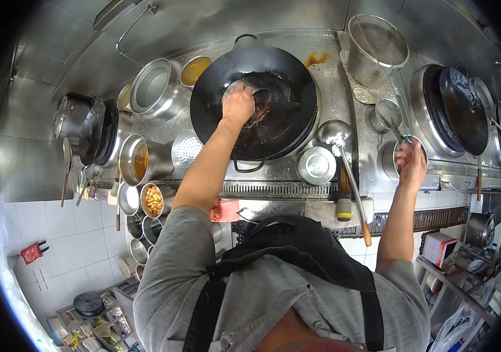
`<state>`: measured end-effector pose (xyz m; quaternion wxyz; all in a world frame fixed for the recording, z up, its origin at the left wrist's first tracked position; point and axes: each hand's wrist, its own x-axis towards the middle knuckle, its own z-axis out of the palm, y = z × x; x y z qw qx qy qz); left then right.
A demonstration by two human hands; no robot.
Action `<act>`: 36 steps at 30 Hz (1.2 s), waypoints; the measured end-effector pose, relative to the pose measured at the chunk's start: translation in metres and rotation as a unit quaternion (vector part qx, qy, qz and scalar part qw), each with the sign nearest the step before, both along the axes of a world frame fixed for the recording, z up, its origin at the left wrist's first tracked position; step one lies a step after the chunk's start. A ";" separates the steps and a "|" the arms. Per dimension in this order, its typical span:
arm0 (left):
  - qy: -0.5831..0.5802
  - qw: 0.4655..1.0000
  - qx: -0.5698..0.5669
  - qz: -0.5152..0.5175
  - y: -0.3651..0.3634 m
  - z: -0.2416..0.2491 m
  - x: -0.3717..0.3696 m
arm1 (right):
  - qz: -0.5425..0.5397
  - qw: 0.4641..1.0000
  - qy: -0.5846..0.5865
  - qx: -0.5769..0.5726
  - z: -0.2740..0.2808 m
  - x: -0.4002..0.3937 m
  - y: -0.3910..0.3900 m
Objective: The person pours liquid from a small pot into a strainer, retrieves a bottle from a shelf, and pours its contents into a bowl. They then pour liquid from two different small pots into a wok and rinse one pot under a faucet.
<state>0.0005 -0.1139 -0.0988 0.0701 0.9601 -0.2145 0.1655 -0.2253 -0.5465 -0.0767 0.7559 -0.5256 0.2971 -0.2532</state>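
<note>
Inside the big black wok [288,132], my left hand [238,104] is closed around a metal bowl [260,94], tilted over the wok. Some brown food bits [257,116] lie in the wok below it. My right hand [412,159] is at the right, over a metal pot [390,159], next to the handle of a small strainer [389,111]; its fingers are bent, and what they hold, if anything, is too small to tell. A long ladle [335,134] with a wooden handle rests between the wok and my right hand, beside a round metal lidded pot [316,166].
At the left stand a perforated skimmer [187,151], a pot of orange liquid [140,161] and a container of diced food [153,200]. A deep strainer pot [378,50] stands at the back right. Another wok [464,111] is at the far right.
</note>
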 end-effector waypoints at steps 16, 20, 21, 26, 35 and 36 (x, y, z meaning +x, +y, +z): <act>0.039 0.998 -0.056 -0.005 -0.018 -0.007 0.011 | 0.187 0.966 0.178 -0.012 -0.060 -0.102 0.098; -0.026 0.992 -0.107 -0.064 -0.027 -0.013 0.017 | 0.191 0.964 0.185 -0.027 -0.061 -0.100 0.097; -0.076 0.989 -0.115 -0.045 -0.026 -0.014 0.017 | 0.191 0.964 0.185 -0.033 -0.062 -0.101 0.095; 0.167 0.973 -0.061 0.149 -0.020 -0.023 -0.004 | 0.165 0.965 0.199 -0.038 -0.065 -0.111 0.083; 0.068 0.997 0.000 0.037 -0.019 0.018 0.020 | 0.198 0.953 0.222 -0.060 -0.080 -0.116 0.083; 0.091 0.996 0.020 -0.005 -0.023 0.021 0.022 | 0.197 0.953 0.222 -0.057 -0.082 -0.116 0.083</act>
